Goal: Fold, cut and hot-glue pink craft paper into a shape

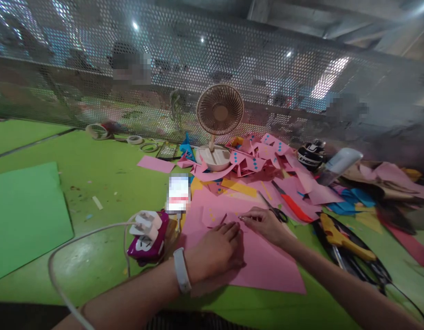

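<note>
A large pink paper sheet lies on the green table in front of me. My left hand, with a pale band on its wrist, rests flat on it, fingers stretched out. Just beyond those fingers is a smaller pink paper piece with yellow marks and a dark slit or shadow beside it. Thumb and forefinger of my right hand are pinched together over the sheet, right of the left fingertips. Whatever they hold is too small to make out. Close behind the right hand lie scissors with dark handles.
A phone and purple power strip with a white cable are at left. Behind stand a small fan and a heap of pink scraps. A yellow glue gun and red-handled cutter lie right; green sheet far left.
</note>
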A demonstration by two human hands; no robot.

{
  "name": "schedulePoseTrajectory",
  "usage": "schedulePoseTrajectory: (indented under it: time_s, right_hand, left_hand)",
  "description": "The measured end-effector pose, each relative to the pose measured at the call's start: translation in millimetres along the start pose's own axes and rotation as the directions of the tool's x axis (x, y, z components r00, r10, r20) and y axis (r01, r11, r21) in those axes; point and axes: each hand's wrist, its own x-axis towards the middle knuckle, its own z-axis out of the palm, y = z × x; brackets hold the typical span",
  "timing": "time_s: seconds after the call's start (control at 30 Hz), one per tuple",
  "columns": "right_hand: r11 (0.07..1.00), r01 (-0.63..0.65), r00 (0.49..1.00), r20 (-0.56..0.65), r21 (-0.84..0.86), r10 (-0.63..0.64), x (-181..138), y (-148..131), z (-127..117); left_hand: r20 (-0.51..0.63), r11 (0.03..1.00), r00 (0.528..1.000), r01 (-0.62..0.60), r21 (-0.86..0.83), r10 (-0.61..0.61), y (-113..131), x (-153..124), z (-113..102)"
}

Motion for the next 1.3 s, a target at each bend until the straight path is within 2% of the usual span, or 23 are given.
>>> schedulePoseTrajectory:
  time_s: [0.13,0.37,0.47,0.53,0.63,0.7,0.77,1.3]
  right_hand:
    - [0.996,0.035,0.999,-0.016,-0.078,-0.036,-5.0,-3.9,-2.5]
    - [0.998,0.002,0.999,-0.048,-0.058,-0.005,-3.7,-0.7,-3.2]
    - [0.984,0.029,0.994,-0.097,-0.174,-0.047,-10.9,0.1,-6.4]
    - [0.935,0.119,0.984,-0.084,-0.335,-0.155,-21.9,0.3,-9.3]
    - [0.776,0.260,0.949,0.003,-0.575,-0.315,-43.4,1.1,-11.1]
    - [0.680,0.303,0.928,0.043,-0.668,-0.371,-55.2,1.8,-10.0]
    - [0.629,0.318,0.916,0.059,-0.709,-0.396,-61.5,2.3,-8.0]
    - [0.539,0.358,0.902,0.135,-0.763,-0.409,-52.1,9.2,-2.5]
  left_hand:
    - [0.016,1.000,1.000,-0.001,0.000,0.001,0.9,0.8,-3.2]
    - [0.039,1.000,0.999,-0.001,0.007,0.001,2.6,2.0,-10.2]
    - [0.028,1.000,1.000,-0.003,-0.004,0.003,1.3,1.2,-7.7]
    - [0.024,1.000,1.000,-0.006,-0.005,0.006,0.3,0.7,-5.0]
    - [0.020,1.000,1.000,-0.010,0.010,0.009,-0.3,0.8,-1.8]
    - [0.016,1.000,1.000,-0.004,0.021,0.004,0.2,1.4,-1.4]
    - [0.008,1.000,1.000,0.004,0.027,-0.005,1.2,2.1,-2.3]
    - [0.016,0.999,1.000,-0.006,0.032,0.005,-0.5,2.5,-1.4]
